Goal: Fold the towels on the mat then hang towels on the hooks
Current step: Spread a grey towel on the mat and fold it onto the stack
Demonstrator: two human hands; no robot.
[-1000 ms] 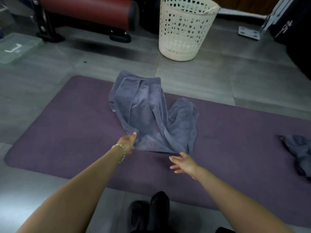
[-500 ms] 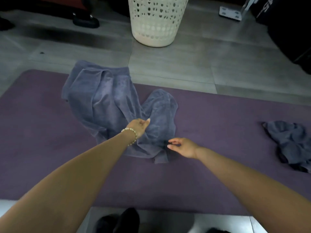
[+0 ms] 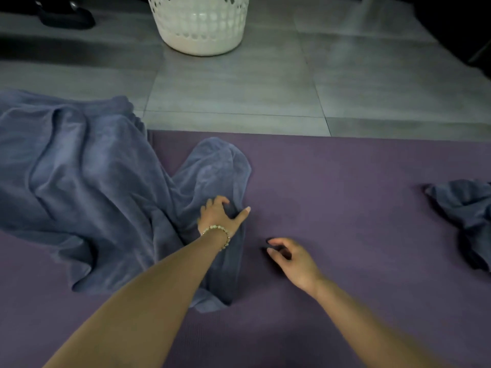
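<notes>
A fold of the towel [image 3: 106,181] has been newly bunched under the curled fingers of the left hand [image 3: 221,217] (flattening remains undone); just beside them, the right hand [image 3: 292,258] is held loosely curled and empty.

L hand [image 3: 220,217] grip now further right on towel [image 3: 93,187]; R hand [image 3: 295,260] farther off

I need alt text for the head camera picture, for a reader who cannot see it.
A person's left hand grips a fold of a crumpled blue-grey towel on a purple mat; the right hand is over the mat, fingers loosely curled, holding nothing. A second towel lies at the right, and a white laundry basket stands on the floor beyond.
</notes>
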